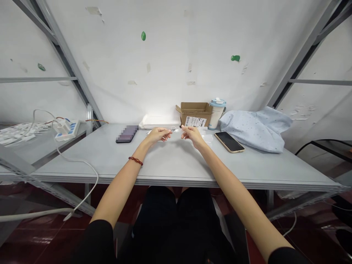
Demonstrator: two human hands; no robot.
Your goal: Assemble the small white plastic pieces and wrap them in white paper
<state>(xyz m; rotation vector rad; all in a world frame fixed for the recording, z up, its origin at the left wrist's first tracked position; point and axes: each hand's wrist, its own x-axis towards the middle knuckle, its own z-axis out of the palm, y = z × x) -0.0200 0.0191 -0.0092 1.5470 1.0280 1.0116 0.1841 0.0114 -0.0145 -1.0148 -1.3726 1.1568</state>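
Observation:
Both hands are raised over the middle of the grey table (176,161), their fingertips close together. My left hand (159,134) is closed in a pinch on a small, clear, whitish plastic piece (175,129). From the other side, my right hand (193,135) pinches at the same piece, thumb and fingers together. The piece is too small to tell its exact kind. Clear, flat plastic pieces (208,138) lie on the table just beside my right hand, and part of them is hidden behind it.
Behind my hands stand an open cardboard box (195,112), a white stack (159,122) and a lidded cup (217,113). To the right lie a phone (229,142) and light blue cloth (255,128); a dark phone (127,134) lies left. A power strip (67,131) trails a white cable.

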